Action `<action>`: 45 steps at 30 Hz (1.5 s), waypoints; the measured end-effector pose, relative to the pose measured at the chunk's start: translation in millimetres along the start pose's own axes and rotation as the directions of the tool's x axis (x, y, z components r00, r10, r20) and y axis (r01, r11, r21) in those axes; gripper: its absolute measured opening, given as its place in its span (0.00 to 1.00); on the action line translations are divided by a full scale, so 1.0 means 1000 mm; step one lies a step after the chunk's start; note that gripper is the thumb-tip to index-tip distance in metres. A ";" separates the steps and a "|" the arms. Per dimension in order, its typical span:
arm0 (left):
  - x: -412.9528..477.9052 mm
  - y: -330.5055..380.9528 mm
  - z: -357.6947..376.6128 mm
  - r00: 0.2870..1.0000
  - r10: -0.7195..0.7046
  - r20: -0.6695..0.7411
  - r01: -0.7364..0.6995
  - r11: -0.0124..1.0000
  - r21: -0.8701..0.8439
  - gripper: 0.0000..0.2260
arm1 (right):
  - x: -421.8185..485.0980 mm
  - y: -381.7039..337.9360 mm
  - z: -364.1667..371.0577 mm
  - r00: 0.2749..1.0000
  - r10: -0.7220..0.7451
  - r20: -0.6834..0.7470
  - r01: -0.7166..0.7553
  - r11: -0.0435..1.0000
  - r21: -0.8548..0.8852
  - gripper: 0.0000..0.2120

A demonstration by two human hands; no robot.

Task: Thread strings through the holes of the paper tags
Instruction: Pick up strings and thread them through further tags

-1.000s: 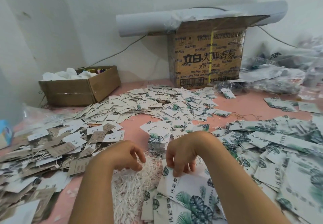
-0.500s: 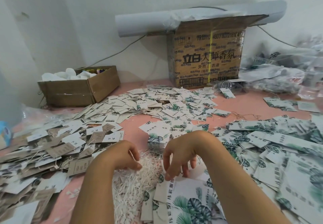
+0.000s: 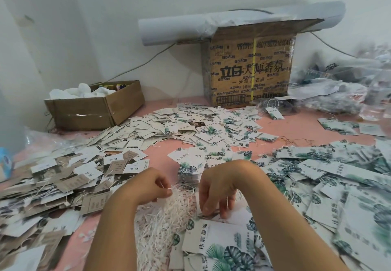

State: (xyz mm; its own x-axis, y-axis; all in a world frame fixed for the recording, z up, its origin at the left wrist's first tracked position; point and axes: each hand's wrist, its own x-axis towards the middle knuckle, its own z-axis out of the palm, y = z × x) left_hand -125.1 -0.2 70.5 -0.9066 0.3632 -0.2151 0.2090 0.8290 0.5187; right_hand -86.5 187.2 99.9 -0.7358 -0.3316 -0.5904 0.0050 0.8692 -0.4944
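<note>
A loose heap of white strings (image 3: 169, 213) lies on the pink table between my forearms. My left hand (image 3: 151, 184) pinches a white string at the top of that heap. My right hand (image 3: 218, 188) hangs over the leaf-printed paper tags (image 3: 224, 241), its fingertips curled down onto the top edge of one tag. A small stack of leaf tags (image 3: 188, 171) stands just beyond both hands. I cannot tell whether a string passes through any hole.
Brown and white tags (image 3: 53, 184) pile up at the left, leaf tags (image 3: 330, 177) at the right, more tags (image 3: 190, 127) behind. A low open cardboard box (image 3: 95, 110) and a tall printed carton (image 3: 249, 70) stand against the wall. Plastic bags (image 3: 338, 93) crowd the back right.
My left hand has shifted right onto the string heap and picked up a string. My right hand's fingers have lifted slightly on the tag's edge.
</note>
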 end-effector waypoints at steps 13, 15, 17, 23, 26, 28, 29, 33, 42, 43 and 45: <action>0.000 0.030 0.000 0.923 0.154 -0.351 -0.317 0.821 -0.475 0.03 | 0.014 0.000 -0.004 0.732 -0.275 -0.623 0.388 0.920 0.050 0.06; -0.001 0.032 0.000 0.916 0.125 -0.381 -0.326 0.786 -0.526 0.01 | 0.014 -0.002 -0.004 0.663 -0.298 -0.687 0.430 0.902 0.024 0.07; -0.002 0.032 0.000 0.921 0.100 -0.376 -0.314 0.763 -0.566 0.05 | 0.013 -0.004 -0.005 0.611 -0.307 -0.729 0.490 0.871 0.044 0.09; -0.002 0.035 0.000 0.939 0.042 -0.341 -0.265 0.720 -0.641 0.10 | 0.014 -0.004 -0.004 0.530 -0.359 -0.768 0.521 0.853 -0.039 0.12; -0.002 0.034 -0.001 0.939 0.034 -0.342 -0.266 0.704 -0.659 0.12 | 0.016 -0.004 -0.004 0.496 -0.365 -0.788 0.508 0.858 -0.078 0.06; -0.003 0.033 -0.002 0.942 0.034 -0.333 -0.259 0.703 -0.662 0.15 | 0.017 -0.004 -0.004 0.485 -0.369 -0.793 0.503 0.859 -0.093 0.05; -0.002 0.032 -0.002 0.944 0.035 -0.328 -0.255 0.708 -0.659 0.16 | 0.017 -0.004 -0.004 0.478 -0.375 -0.795 0.503 0.858 -0.102 0.04; -0.003 0.032 -0.001 0.951 0.034 -0.306 -0.238 0.713 -0.660 0.14 | 0.018 -0.004 -0.003 0.439 -0.358 -0.824 0.513 0.853 -0.097 0.04; -0.002 0.029 0.001 0.959 0.122 -0.258 -0.245 0.814 -0.527 0.07 | 0.016 -0.007 -0.005 0.456 -0.204 -0.867 0.612 0.779 0.138 0.08; -0.002 0.029 0.001 0.959 0.113 -0.260 -0.239 0.818 -0.523 0.06 | 0.015 -0.008 -0.006 0.459 -0.174 -0.871 0.644 0.740 0.192 0.07; -0.002 0.028 0.001 0.958 0.101 -0.267 -0.233 0.817 -0.527 0.06 | 0.012 -0.009 -0.006 0.482 -0.113 -0.869 0.720 0.616 0.319 0.05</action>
State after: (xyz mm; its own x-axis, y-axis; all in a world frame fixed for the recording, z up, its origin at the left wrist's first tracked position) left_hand -117.2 22.8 84.2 -0.9456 0.3185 0.0669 0.1886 0.3687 0.9102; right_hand -99.5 177.8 101.3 -0.9435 0.0607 0.3257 -0.3106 0.1800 -0.9333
